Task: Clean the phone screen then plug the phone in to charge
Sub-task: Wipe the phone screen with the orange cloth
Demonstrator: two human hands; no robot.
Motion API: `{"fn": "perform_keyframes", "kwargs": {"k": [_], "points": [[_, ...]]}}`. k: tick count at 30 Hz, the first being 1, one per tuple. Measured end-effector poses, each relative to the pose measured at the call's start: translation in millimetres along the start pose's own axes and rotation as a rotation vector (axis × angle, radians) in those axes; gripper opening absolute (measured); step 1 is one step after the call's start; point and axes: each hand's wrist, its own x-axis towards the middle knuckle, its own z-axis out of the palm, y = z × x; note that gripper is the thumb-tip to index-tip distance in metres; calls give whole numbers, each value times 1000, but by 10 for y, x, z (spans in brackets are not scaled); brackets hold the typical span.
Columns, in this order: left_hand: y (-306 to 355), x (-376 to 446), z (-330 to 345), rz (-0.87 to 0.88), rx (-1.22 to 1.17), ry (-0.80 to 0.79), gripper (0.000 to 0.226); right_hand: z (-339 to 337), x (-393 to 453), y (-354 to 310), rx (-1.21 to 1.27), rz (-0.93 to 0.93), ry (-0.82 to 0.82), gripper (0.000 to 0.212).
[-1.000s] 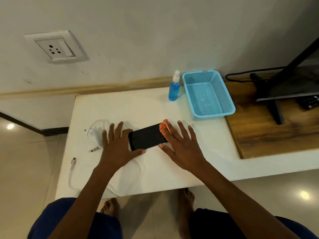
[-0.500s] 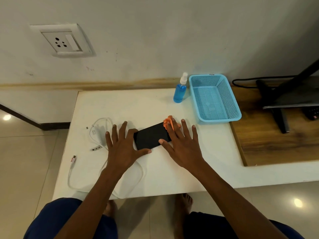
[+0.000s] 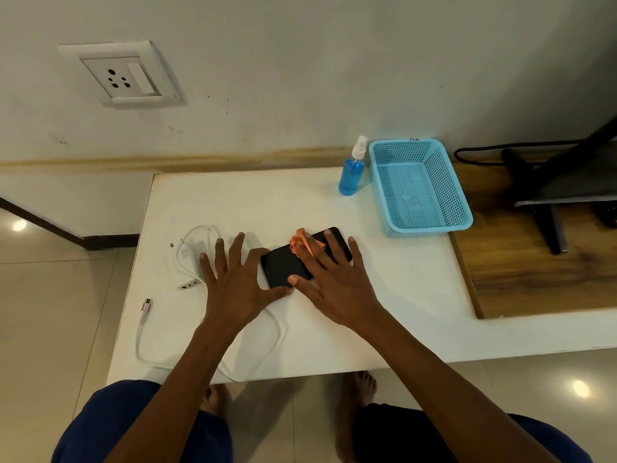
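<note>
While no writing reads, hands [image 3: 334, 282] press phone [image 3: 283, 265].

You're looking down at a low white bench [image 3: 384, 315] set against an off-white, scuffed wall [image 3: 300, 61], with a tan strip [image 3: 200, 160] running along the wall's foot. To your right a wooden top [image 3: 534, 272] adjoins the bench and carries a dark stand [image 3: 551, 228]. Beneath you the glossy beige tiled floor [image 3: 56, 312] shows bright spots of reflected light, with a dark skirting [image 3: 66, 233] at the left.
</note>
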Motion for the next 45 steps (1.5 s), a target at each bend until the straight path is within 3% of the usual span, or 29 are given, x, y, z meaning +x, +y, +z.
{"fn": "perform_keyframes", "kwargs": {"k": [5, 12, 25, 34, 45], "points": [[32, -26, 11, 11, 58, 27, 87, -155, 25, 271, -45, 146, 36, 67], [39, -32, 15, 20, 69, 65, 85, -197, -130, 328, -36, 169, -23, 73], [1, 10, 63, 31, 37, 22, 86, -146, -579, 311, -24, 147, -51, 72], [14, 9, 39, 35, 47, 19, 87, -22, -482, -21, 7, -7, -47, 72], [51, 8, 15, 25, 27, 0, 85, -178, -307, 326, -10, 215, -38, 71]]}}
